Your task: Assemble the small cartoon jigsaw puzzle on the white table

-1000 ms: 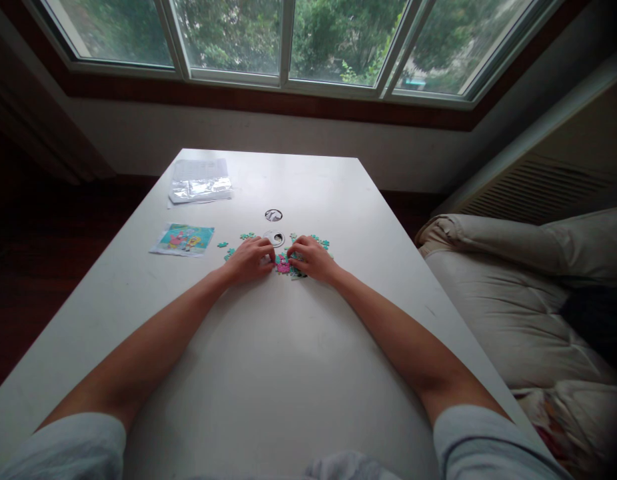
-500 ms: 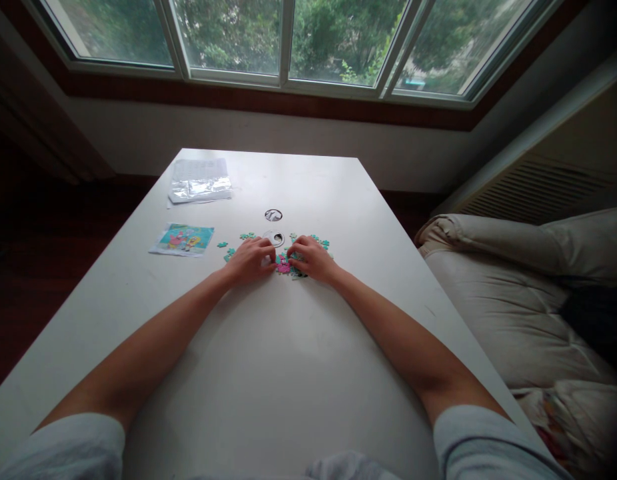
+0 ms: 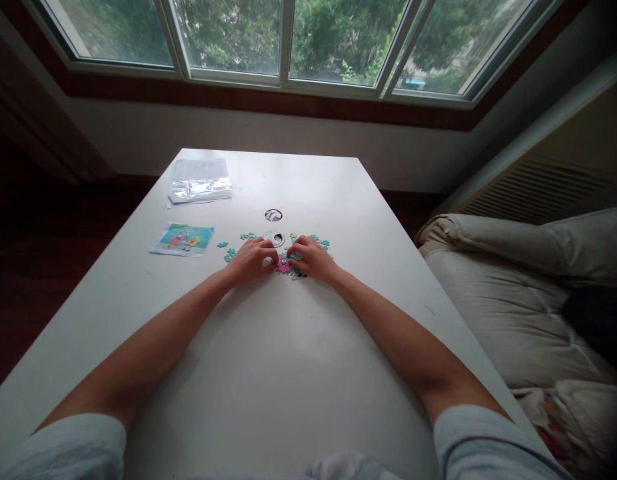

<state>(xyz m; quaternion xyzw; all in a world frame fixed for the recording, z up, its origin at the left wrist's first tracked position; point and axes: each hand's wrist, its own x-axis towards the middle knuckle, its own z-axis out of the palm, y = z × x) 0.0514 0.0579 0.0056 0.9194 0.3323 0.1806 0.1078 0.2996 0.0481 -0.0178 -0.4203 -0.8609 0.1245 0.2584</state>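
Note:
Pink jigsaw puzzle pieces (image 3: 283, 265) lie on the white table between my hands, with teal pieces around them. My left hand (image 3: 252, 261) curls at their left side, thumb and fingertips pinched together at the edge of the pink pieces. On the right, my right hand (image 3: 312, 259) has its fingers bent down onto the pieces and partly covers them. Loose teal puzzle pieces (image 3: 230, 254) lie left of my left hand, and more puzzle pieces (image 3: 321, 242) sit behind my right hand. Which single piece each hand grips is too small to tell.
A picture card (image 3: 183, 240) in teal, pink and yellow lies to the left on the white table (image 3: 288, 373). Behind it is a clear plastic bag (image 3: 200, 180) with paper. Two round table holes (image 3: 273, 215) are beyond my hands. A beige sofa (image 3: 508, 307) stands at the right.
My left fingertips have shifted very slightly right, towards the pink pieces. My right hand stays almost in the same place.

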